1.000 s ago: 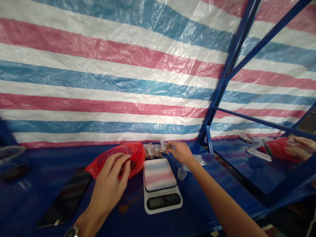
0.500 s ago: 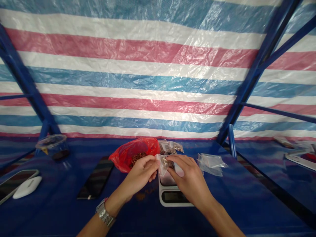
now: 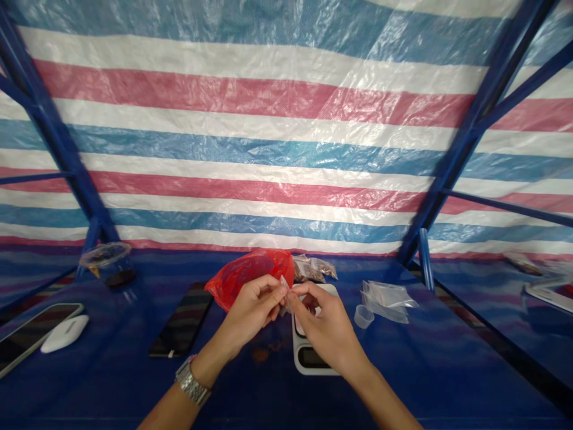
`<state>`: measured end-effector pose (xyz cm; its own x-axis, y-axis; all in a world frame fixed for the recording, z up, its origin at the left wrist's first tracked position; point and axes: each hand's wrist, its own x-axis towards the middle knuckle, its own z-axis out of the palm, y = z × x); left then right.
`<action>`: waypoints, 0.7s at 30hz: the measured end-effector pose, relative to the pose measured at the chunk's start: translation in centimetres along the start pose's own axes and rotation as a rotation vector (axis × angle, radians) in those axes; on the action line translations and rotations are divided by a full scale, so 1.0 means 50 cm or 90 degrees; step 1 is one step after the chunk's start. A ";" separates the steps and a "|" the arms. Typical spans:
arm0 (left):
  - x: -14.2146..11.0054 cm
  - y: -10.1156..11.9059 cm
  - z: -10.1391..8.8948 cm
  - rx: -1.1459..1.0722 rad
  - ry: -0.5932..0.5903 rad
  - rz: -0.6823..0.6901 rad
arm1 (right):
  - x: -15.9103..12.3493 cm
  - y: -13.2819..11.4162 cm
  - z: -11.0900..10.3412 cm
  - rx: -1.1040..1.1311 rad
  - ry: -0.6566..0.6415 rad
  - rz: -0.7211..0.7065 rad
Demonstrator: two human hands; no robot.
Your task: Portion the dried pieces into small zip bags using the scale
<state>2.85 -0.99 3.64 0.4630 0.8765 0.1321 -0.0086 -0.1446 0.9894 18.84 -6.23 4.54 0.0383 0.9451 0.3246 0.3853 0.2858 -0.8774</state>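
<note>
A small clear zip bag (image 3: 285, 285) is pinched at its top between my left hand (image 3: 258, 304) and my right hand (image 3: 320, 313). Both hands are closed, and my fingers hide most of the bag. Below and behind my right hand lies a white digital scale (image 3: 299, 360) with a dark display. Left of the scale, just beyond my left hand, a red plastic bag (image 3: 242, 269) lies with its mouth open. Filled zip bags (image 3: 313, 269) with brown bits rest behind the scale.
Unfilled zip bags (image 3: 391, 297) and a small clear cup (image 3: 363, 316) lie to the right. On the left are a black phone (image 3: 181, 325), another phone (image 3: 27, 334), a white case (image 3: 65, 334) and a plastic tub (image 3: 110, 266). Blue metal bars (image 3: 447, 161) frame the striped sheet.
My right hand has moved left, closer to my left hand, and both now pinch the zip bag's top. The small clear cup has come into view. The camera view has shifted slightly left.
</note>
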 end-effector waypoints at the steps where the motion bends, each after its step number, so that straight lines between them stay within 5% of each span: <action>1: 0.000 0.000 -0.001 0.011 -0.004 0.010 | 0.002 0.000 0.003 0.007 0.003 0.019; 9: -0.015 0.024 0.013 0.186 0.030 0.099 | 0.002 0.002 0.044 -0.008 0.140 0.002; 14: -0.020 0.030 0.019 0.247 0.085 0.101 | 0.014 0.003 0.029 -0.064 0.262 -0.045; 21: 0.006 0.018 -0.016 -0.096 0.214 0.090 | 0.039 0.023 0.043 0.136 0.243 0.017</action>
<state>2.27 -0.48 4.64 0.1317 0.9578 0.2556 -0.1937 -0.2281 0.9542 17.39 -3.69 3.40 0.4000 0.8375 0.3723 0.1816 0.3257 -0.9279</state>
